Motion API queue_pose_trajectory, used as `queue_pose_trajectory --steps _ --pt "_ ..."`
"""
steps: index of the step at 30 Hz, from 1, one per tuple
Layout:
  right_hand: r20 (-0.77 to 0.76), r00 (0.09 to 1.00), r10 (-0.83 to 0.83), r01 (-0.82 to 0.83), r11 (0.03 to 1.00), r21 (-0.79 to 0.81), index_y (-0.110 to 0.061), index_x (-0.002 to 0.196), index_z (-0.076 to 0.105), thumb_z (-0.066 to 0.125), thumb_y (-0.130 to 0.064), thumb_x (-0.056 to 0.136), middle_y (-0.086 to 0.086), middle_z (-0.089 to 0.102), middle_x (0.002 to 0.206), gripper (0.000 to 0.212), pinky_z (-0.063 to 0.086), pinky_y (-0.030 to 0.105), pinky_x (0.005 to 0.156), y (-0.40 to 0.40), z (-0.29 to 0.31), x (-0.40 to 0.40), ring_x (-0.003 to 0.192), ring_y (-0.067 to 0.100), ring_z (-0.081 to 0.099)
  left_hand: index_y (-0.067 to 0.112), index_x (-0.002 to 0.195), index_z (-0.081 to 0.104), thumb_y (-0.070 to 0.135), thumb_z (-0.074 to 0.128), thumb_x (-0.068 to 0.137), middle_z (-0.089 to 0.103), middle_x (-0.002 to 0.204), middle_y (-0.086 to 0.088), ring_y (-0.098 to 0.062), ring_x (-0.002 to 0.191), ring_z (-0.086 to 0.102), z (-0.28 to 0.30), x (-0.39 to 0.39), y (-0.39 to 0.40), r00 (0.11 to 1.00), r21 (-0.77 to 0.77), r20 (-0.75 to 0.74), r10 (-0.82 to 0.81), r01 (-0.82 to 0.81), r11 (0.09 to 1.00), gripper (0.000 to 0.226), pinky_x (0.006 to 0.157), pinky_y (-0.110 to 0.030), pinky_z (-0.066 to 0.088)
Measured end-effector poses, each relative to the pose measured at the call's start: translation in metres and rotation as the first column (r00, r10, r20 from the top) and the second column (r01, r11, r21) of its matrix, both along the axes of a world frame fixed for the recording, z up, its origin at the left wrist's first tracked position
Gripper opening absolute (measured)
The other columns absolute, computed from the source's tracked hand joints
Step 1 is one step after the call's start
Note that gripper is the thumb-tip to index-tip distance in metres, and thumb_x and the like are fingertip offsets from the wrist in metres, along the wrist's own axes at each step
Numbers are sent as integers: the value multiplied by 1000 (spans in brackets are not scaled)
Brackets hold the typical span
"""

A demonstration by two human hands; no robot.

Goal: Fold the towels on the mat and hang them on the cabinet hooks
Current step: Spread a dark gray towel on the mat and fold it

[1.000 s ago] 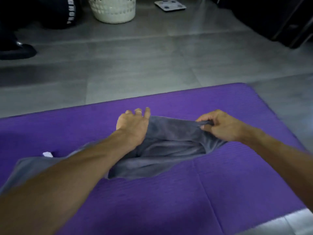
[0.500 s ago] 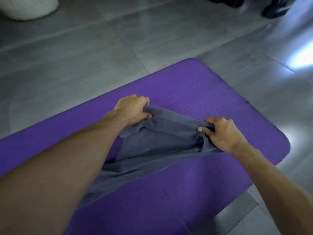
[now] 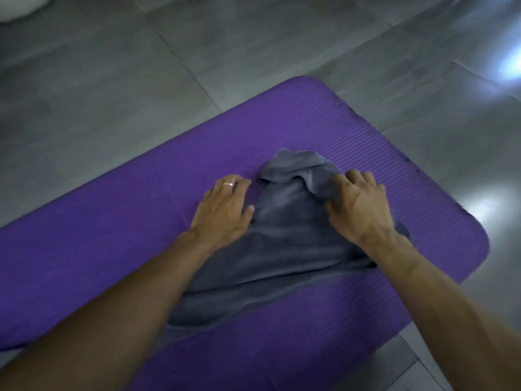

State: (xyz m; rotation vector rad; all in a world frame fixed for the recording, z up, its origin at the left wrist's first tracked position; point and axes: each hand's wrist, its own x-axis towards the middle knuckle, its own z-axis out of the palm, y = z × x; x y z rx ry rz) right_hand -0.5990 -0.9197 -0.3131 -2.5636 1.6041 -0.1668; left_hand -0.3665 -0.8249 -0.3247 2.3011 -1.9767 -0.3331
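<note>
Grey tiled floor point(image 3: 112, 88) all around, beyond both hands. Purple mat point(image 3: 93, 221) spread beneath both hands and forearms. Grey towel point(image 3: 284, 235) rumpled on mat, between the hands and running back under left forearm. Right hand point(image 3: 359, 208) flat on towel's right edge, fingers spread, pressing. Left hand point(image 3: 224, 211) flat, released, thumb touching towel's left edge. Ring point(image 3: 229, 184) on left finger.

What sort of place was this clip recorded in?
Probably a room in a home, perhaps a workout or living area, though that is uncertain. A purple exercise mat lies on a floor of large grey tiles, and a grey towel is spread on the mat under both hands.
</note>
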Motion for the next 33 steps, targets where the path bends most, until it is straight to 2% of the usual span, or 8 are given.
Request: queue_pose_trajectory --steps 3,7,12,15,20,25,28,33 --pt "75 948 309 -310 951 -1 -10 96 68 50 -27 81 13 64 94 28 45 45 68 22 -6 78 88 38 59 10 146 35 44 50 94 32 150 -12 -29 138 29 -9 47 60 979 158 12 203 -202 966 64 113 -43 29" --pt "58 815 577 -579 808 104 -15 109 64 47 -28 93 8 64 106 27 43 42 79 54 -10 158 102 32 58 20 144 40 71 24 76 27 156 -2 -20 144 24 0 72 134 980 323 -42 196 -172 931 86 117 -35 25" --pt "15 602 798 -763 570 304 -24 125 58 50 -67 84 -3 49 127 60 36 40 94 94 -15 183 119 22 43 26 112 53 68 42 76 54 118 3 -19 116 50 22 91 202 992 408 69 101 -121 905 57 98 -33 38" --pt "2 505 863 -823 480 304 -23 117 60 58 -63 79 -4 47 124 55 37 40 93 122 -16 185 115 20 43 30 112 52 70 46 80 59 112 5 -18 112 53 30 110 224 985 525 115 132 -173 833 52 93 -35 37" --pt "37 569 822 -797 539 274 -22 107 54 57 -34 88 1 64 113 23 38 38 92 130 -10 195 111 24 58 28 95 52 71 47 81 62 97 4 -22 95 59 41 137 252 976 680 29 218 -179 711 45 79 -34 46" --pt "80 720 689 -692 722 6 -17 95 57 71 -22 73 5 65 90 26 43 43 77 141 -13 182 91 33 59 31 101 49 59 54 85 56 103 5 -21 104 57 49 124 296 993 581 4 117 -97 808 33 87 -38 46" --pt "127 678 724 -715 690 -112 -17 103 61 73 -35 67 4 63 99 42 46 44 74 175 -9 174 92 31 57 30 130 41 60 52 86 49 123 4 -18 119 50 47 117 329 975 525 185 125 -206 826 54 95 -35 40" --pt "-20 537 843 -837 536 107 -22 121 56 64 -42 81 0 62 117 45 40 41 90 258 -7 189 111 25 57 28 111 51 51 49 91 64 112 5 -19 107 61 55 141 372 908 328 276 314 -396 857 31 93 -37 43"
